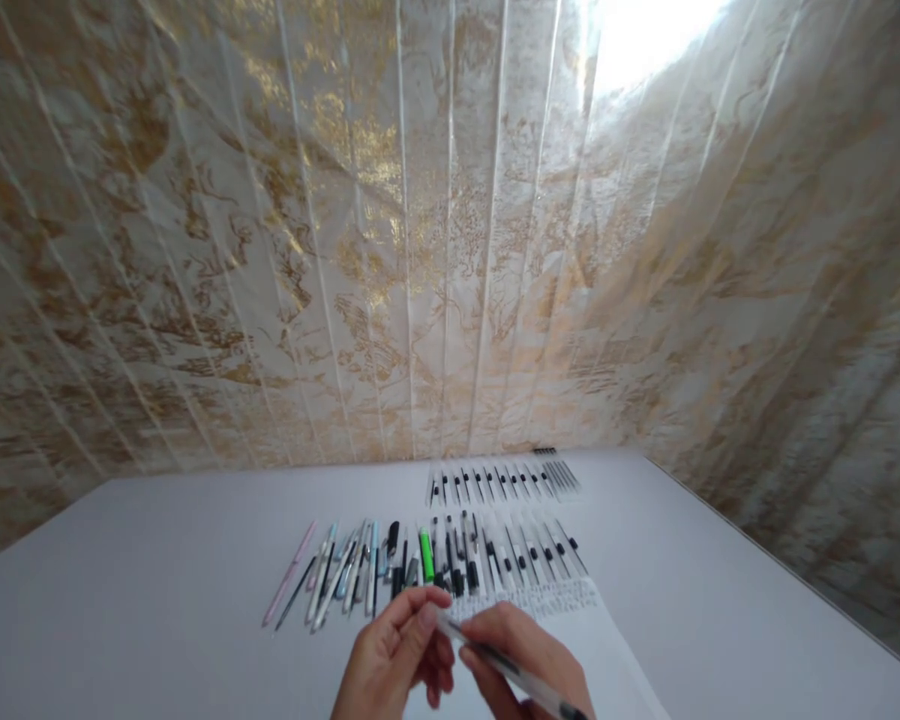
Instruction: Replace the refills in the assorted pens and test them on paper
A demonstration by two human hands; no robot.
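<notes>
My left hand and my right hand meet at the bottom centre of the view, over a white table. Together they hold a clear pen with a dark tip end. My left fingers pinch its upper end and my right fingers wrap its barrel. Just beyond the hands lies a row of several pens, among them a green one and a pink one. A sheet of paper with small handwriting lies under my right hand.
A second row of several clear pens lies farther back by the wall. A gold-and-white marbled panel wall rises behind the table and along its right side. Bright light glares at the top right.
</notes>
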